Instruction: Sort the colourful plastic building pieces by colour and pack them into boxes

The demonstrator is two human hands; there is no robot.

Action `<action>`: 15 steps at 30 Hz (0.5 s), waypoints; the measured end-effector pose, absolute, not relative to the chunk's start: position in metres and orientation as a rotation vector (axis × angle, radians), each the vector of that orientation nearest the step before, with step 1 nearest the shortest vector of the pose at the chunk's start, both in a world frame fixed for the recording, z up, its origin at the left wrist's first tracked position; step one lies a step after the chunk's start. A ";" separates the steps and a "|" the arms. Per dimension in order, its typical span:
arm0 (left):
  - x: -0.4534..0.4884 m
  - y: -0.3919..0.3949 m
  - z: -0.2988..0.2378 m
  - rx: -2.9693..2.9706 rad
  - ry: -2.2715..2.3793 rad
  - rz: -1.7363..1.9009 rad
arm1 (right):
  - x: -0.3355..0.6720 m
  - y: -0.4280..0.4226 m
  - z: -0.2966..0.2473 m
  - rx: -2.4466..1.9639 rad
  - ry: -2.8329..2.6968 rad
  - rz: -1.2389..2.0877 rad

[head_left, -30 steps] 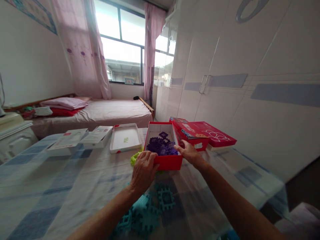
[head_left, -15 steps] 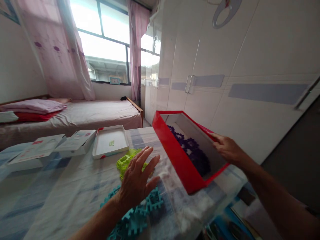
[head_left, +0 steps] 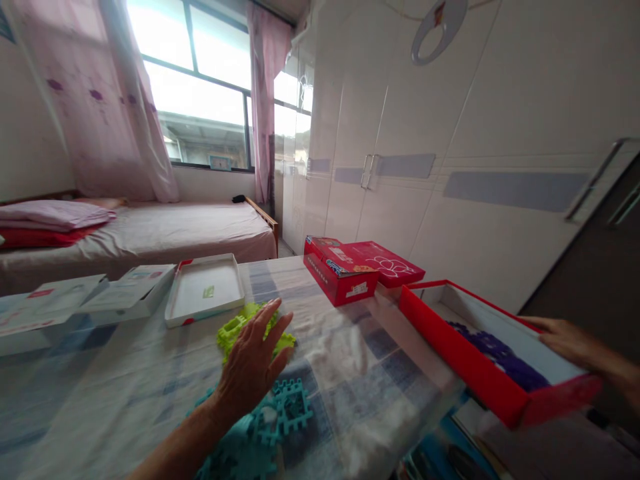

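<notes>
My right hand (head_left: pixel 575 341) grips the far side of an open red box (head_left: pixel 470 363) and holds it out past the table's right edge. Purple interlocking pieces (head_left: pixel 500 353) lie inside the box. My left hand (head_left: pixel 250 363) hovers open, fingers stretched, over the table between a heap of lime-green pieces (head_left: pixel 235 330) and teal pieces (head_left: pixel 280 410). It holds nothing.
A red lid and a closed red box (head_left: pixel 345 270) sit at the table's far right. A white tray (head_left: pixel 203 293) and flat white boxes (head_left: pixel 120 293) lie at the back left. The checked tablecloth (head_left: pixel 350 353) covers the table. A bed and wardrobes stand behind.
My right hand has lifted the red box off the table and swung it to the right, beyond the edge. My left hand let go of the box and opened over the loose pieces.
</notes>
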State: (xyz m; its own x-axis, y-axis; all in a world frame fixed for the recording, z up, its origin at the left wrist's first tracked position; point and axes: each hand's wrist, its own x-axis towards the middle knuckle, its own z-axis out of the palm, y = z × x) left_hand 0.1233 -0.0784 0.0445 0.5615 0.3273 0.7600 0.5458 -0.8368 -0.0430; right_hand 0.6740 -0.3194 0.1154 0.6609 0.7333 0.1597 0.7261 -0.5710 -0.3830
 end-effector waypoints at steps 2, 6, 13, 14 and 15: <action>0.122 -0.077 0.044 -2.517 -0.746 -1.142 | 0.674 -0.312 0.115 -2.383 -1.063 0.223; 0.122 -0.075 0.044 -2.497 -0.742 -1.140 | 0.665 -0.289 0.120 -2.265 -0.922 0.302; 0.123 -0.076 0.041 -2.464 -0.743 -1.113 | 0.671 -0.256 0.109 -2.244 -0.824 0.353; 0.123 -0.076 0.041 -2.460 -0.743 -1.115 | 0.673 -0.253 0.107 -2.245 -0.820 0.358; 0.123 -0.075 0.041 -2.461 -0.743 -1.117 | 0.675 -0.251 0.106 -2.246 -0.816 0.359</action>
